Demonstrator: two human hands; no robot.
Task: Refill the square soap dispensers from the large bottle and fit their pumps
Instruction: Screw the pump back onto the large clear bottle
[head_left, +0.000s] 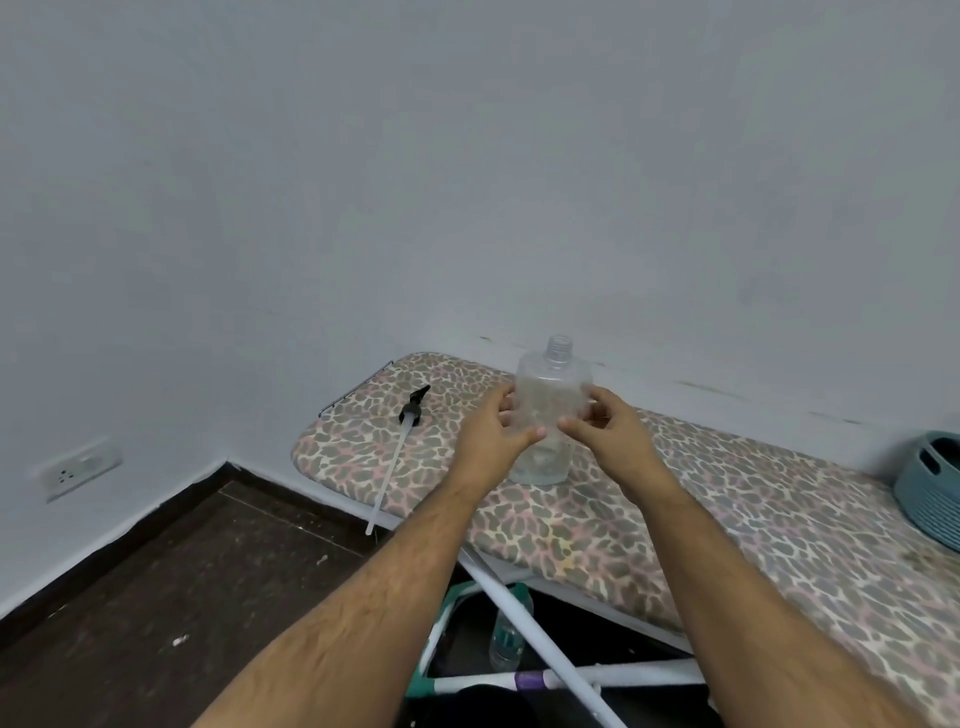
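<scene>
- Dispenser (550, 410), the clear square one, stands upright on the leopard-print ironing board (753, 519), neck open at the top, looks nearly empty to me.
- Both my hands are round its middle, left hand (491, 434) on the left face, right hand (605, 431) on the right, about equally near.
- My fingers (571, 423) are spread loosely, touching or nearly so; can't tell if I'm really gripping.
- Pump (400, 441) lies flat, well to the left, black head away from me, tube end poking over the board's edge, so left hand is nearer.
</scene>
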